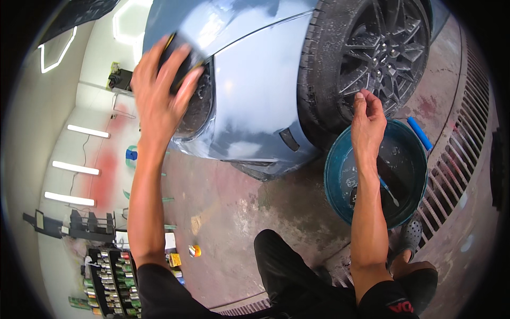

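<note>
“Both sides, status?”

“Left hand (pixel 159 93), 10 o'clock: fingers spread over a dark block (pixel 194 53), gripping it. Right hand (pixel 367 125), 2–3 o'clock: fingers curled in, thumb close; can't tell if it's closed on anything.”

“Block where?”

“11 o'clock, against blue-grey bodywork (pixel 255 74), by the headlight (pixel 203 101).”

“Other bits?”

“Bucket (pixel 332 175) at 3 o'clock, slim blue-and-white tool (pixel 391 194) inside. Alloy wheel (pixel 383 56) at 1–2. Blue cylinder (pixel 419 133) at bucket's 2.”

A left hand (pixel 159 95) holds a dark, yellow-edged pad (pixel 186 68) at a gray-blue car (pixel 257 85)'s headlight (pixel 204 103) while the right hand (pixel 368 125), fingers pinched, hovers near the wheel (pixel 380 59), above a teal bucket (pixel 329 186).
</note>
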{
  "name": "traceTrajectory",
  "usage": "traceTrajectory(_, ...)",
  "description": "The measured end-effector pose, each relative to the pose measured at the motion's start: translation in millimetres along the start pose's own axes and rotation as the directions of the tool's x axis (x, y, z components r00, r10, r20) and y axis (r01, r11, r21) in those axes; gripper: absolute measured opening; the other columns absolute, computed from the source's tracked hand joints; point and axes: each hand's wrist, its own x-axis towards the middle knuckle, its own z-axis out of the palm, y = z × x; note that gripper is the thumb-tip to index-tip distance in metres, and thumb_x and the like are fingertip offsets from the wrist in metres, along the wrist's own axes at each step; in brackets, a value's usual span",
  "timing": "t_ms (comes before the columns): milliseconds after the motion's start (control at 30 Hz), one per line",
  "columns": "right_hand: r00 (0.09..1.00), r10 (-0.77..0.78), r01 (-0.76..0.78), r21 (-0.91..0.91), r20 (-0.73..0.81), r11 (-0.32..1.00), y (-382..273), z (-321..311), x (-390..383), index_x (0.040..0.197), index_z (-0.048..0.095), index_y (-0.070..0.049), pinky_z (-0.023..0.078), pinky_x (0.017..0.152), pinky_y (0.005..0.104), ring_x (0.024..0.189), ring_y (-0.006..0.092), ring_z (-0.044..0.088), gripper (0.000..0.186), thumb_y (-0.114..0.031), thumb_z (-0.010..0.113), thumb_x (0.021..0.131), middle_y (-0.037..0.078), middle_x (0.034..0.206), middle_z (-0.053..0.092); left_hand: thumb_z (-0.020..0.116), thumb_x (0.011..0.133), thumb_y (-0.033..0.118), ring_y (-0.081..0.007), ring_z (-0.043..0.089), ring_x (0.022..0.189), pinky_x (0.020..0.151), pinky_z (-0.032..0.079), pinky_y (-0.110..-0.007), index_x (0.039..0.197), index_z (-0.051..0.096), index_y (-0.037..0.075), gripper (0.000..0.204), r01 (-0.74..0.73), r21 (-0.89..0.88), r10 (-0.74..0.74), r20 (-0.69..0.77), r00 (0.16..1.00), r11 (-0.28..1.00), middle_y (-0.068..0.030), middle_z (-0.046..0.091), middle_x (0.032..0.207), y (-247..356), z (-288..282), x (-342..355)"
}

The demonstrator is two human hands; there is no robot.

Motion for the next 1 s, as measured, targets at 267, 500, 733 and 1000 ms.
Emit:
traceTrajectory(267, 1.000, -0.012, 0.012, -0.039, 0.005, 0.999, 7, -7, -2, 0.137, 0.074, 0.002, 0.056, 0.083, 0.0298, 0.091, 0.0114, 0.068, 0.039, -0.029, 0.073, 0.113, 0.007, 0.106, 0.079, 0.094, 0.091, 0.028, -0.0369, 0.065, 0.136, 0.115, 0.048, -0.049, 0.139, 0.080, 0.016, 0.052, 0.048, -0.028, -0.047, 0.029, 0.998, 0.998, -0.0140, 0.069, 0.156, 2, -7, -17)
traceTrajectory(500, 0.995, -0.090, 0.086, 0.082, 0.046, 0.993, 4, 7, -5, 0.137, 0.074, 0.002, 0.055, 0.082, 0.0293, 0.092, 0.0099, 0.068, 0.041, -0.031, 0.072, 0.114, 0.007, 0.107, 0.078, 0.093, 0.092, 0.030, -0.0366, 0.065, 0.133, 0.112, 0.049, -0.048, 0.138, 0.080, 0.019, 0.049, -0.064, -0.063, 0.062, -0.031, 0.998, 0.996, -0.0139, 0.070, 0.150, 10, 14, 43)
traceTrajectory(733, 0.993, -0.113, 0.112, -0.017, -0.031, 0.994, 15, -2, 11, 0.136, 0.074, 0.004, 0.054, 0.077, 0.0292, 0.086, 0.0098, 0.066, 0.042, -0.031, 0.072, 0.114, 0.006, 0.105, 0.077, 0.094, 0.091, 0.029, -0.0364, 0.066, 0.133, 0.112, 0.050, -0.048, 0.136, 0.080, 0.016, 0.049, -0.066, -0.052, 0.061, -0.094, 0.994, 0.996, -0.0141, 0.070, 0.151, 3, 18, 26)
traceTrajectory(1000, 1.000, -0.003, 0.002, -0.111, -0.009, 0.994, 20, -17, 8, 0.138, 0.074, 0.002, 0.055, 0.083, 0.0313, 0.091, 0.0118, 0.068, 0.045, -0.035, 0.074, 0.112, 0.007, 0.108, 0.079, 0.094, 0.092, 0.029, -0.0377, 0.065, 0.134, 0.111, 0.050, -0.049, 0.136, 0.079, 0.014, 0.049, 0.018, -0.014, -0.019, -0.018, 1.000, 1.000, -0.0149, 0.069, 0.153, -8, -2, -31)
